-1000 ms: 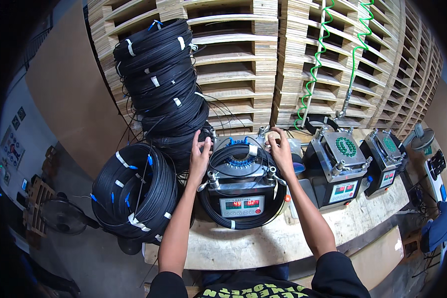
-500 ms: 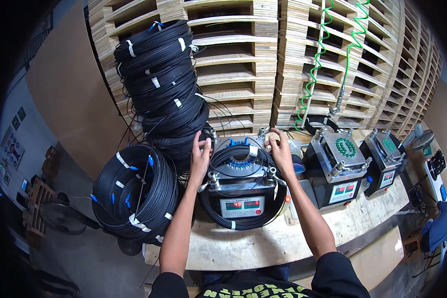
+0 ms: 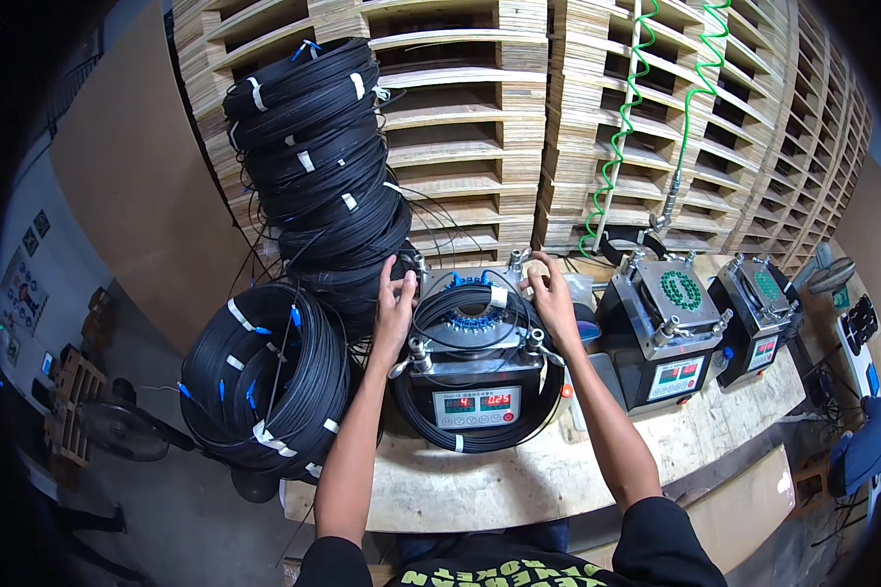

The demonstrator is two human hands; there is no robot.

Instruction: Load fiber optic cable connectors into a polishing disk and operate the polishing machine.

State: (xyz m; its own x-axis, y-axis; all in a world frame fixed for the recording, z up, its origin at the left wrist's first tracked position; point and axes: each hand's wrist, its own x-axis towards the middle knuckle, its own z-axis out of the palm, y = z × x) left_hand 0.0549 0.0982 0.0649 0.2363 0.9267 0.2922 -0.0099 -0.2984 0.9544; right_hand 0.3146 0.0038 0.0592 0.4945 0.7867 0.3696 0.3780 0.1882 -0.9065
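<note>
A box-shaped polishing machine (image 3: 489, 369) with a metal top and a lit front display stands before me. Black cable coil (image 3: 427, 430) hangs around its front, with more loops lying over its top. Blue connectors (image 3: 472, 321) sit in a ring in the top fixture. My left hand (image 3: 394, 303) is at the machine's far left corner, fingers raised and apart beside a metal post. At the far right corner my right hand (image 3: 552, 301) has its index finger and thumb spread near another post (image 3: 517, 260). No object shows clearly in either hand.
Black cable coils (image 3: 313, 166) are stacked high at the back left, with another bundle (image 3: 264, 382) nearer. Two similar machines (image 3: 668, 328) (image 3: 756, 313) stand right on the wooden table (image 3: 440, 489). Wooden pallets (image 3: 450, 127) rise behind; green coiled air hoses (image 3: 617, 147) hang there.
The display on the machine before me shows different readings. Both hands stay almost where they were. A dark shape on the floor at lower left has shifted.
</note>
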